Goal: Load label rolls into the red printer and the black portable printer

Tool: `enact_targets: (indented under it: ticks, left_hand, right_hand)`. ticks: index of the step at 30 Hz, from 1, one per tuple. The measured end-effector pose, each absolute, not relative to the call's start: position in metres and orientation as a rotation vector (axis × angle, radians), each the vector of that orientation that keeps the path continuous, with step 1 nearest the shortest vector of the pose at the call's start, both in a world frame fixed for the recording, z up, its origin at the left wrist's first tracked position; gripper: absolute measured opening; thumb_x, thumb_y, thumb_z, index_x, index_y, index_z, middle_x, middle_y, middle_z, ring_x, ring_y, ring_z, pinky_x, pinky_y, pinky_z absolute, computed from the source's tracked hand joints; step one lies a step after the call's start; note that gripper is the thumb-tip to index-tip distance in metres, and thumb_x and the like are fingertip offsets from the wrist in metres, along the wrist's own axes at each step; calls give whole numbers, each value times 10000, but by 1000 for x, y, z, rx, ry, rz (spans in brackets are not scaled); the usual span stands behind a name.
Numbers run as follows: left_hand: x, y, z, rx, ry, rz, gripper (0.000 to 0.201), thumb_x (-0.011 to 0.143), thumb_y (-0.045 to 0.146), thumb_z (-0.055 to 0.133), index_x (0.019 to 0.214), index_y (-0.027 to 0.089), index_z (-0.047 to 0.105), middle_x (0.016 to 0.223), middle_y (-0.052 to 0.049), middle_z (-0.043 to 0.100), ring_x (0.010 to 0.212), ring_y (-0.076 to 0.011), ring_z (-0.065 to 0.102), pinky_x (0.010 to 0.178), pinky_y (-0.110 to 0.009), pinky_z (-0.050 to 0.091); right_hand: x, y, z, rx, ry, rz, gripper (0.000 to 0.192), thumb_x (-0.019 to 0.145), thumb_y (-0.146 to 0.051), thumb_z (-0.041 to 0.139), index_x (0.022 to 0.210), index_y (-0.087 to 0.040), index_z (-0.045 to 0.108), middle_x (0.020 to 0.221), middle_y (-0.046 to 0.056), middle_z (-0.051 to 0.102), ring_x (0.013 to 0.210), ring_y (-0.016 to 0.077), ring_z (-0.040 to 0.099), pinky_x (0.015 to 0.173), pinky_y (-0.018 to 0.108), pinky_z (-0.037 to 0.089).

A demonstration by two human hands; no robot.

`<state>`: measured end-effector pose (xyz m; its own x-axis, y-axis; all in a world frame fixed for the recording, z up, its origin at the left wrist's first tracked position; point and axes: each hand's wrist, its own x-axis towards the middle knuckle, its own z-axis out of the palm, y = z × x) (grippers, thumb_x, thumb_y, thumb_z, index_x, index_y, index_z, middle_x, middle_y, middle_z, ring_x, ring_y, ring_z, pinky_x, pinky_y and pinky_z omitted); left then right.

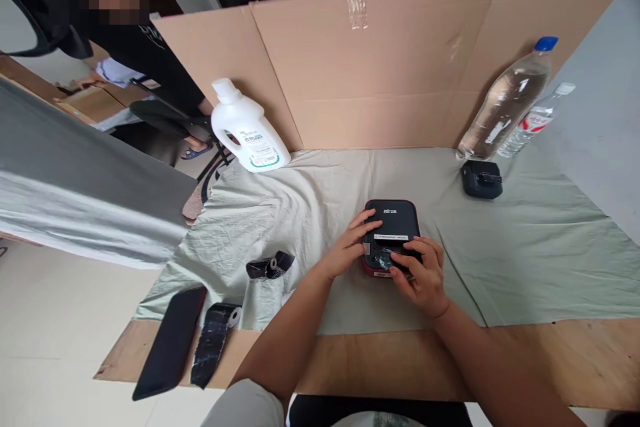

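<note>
A small black label printer (393, 217) with a red lower edge lies flat on the cloth in front of me. It has a white text strip and a dark slot across its top. My left hand (347, 248) holds its left side, with the fingers stretched over the top. At the near end, my right hand (424, 272) has its fingers bent and closed around a crumpled, shiny clear plastic piece (384, 259). The exact contact under the right fingertips is partly hidden.
Left of the printer lie two black-wrapped rolls (263, 268) (215, 340) and a dark phone-like slab (170, 343). A white detergent jug (250, 127), two clear bottles (510, 103) (537, 120) and a black case (481, 179) stand near the cardboard wall (380, 80). Another person is behind, left.
</note>
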<state>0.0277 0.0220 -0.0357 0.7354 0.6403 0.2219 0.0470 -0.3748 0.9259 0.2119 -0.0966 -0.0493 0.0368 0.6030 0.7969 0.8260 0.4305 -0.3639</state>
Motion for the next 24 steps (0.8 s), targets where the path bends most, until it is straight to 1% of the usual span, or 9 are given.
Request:
enact_targets:
  ticks: [2,5,9,13,15,19,21,24]
  left_hand:
    - [30,20,-37,1856,540,724,566,766,154,468,1315,271,543,1550,-11,298,1449,-261,218,1196,-467,178]
    - [35,17,-38,1870,578,750,597,724,131,453,1304,248,536,1540,-23,299,1447,-260,201,1200,-458,156]
    - [39,16,-39,1882,609,784,664,708,137,444,1365,234,456,1525,-39,310,1443,-263,193,1199,-458,143]
    - [40,16,-39,1854,647,786,697,717,155,452,1404,253,397,1531,-28,319,1432,-258,233,1188,-443,194]
    - [41,16,-39,1864,661,792,700,719,154,457,1408,260,391,1550,-23,296,1438,-259,230,1185,-445,198]
    - [39,19,-36,1934,654,770,700,726,159,491,1411,267,393,1589,-24,220,1465,-269,167,1187,-470,163]
    - [35,21,-34,1953,641,729,694,739,196,534,1416,264,395,1589,-41,222,1464,-285,169,1179,-478,176]
    - [31,26,-26,1923,600,704,698,773,299,585,1437,258,372,1578,-69,247,1449,-309,205,1147,-481,243]
  right_hand:
    - [210,-96,-50,-1267,-1627,-272,105,814,-258,645,909,-223,672,1099,82,547,1142,275,488,951,477,455]
    - [208,-96,-49,-1288,-1587,-287,79,811,-252,648,879,-214,663,1156,90,521,1183,292,465,962,485,449]
    - [206,-98,-49,-1331,-1572,-290,80,811,-272,640,871,-226,665,1242,89,485,1220,308,441,985,512,431]
    - [206,-98,-50,-1366,-1576,-257,89,806,-300,627,868,-248,663,1276,79,461,1223,314,432,990,540,426]
    - [206,-98,-51,-1374,-1571,-242,92,800,-306,627,870,-256,663,1284,74,458,1221,316,428,994,551,420]
    - [206,-98,-54,-1349,-1547,-215,89,801,-294,627,872,-257,667,1306,64,453,1226,312,423,1019,555,395]
    - [206,-98,-55,-1331,-1549,-219,98,815,-298,614,892,-254,656,1307,68,451,1231,311,422,1021,552,393]
    - [207,-98,-57,-1300,-1572,-236,189,843,-350,580,1004,-255,608,1304,87,443,1233,313,424,1006,553,405]
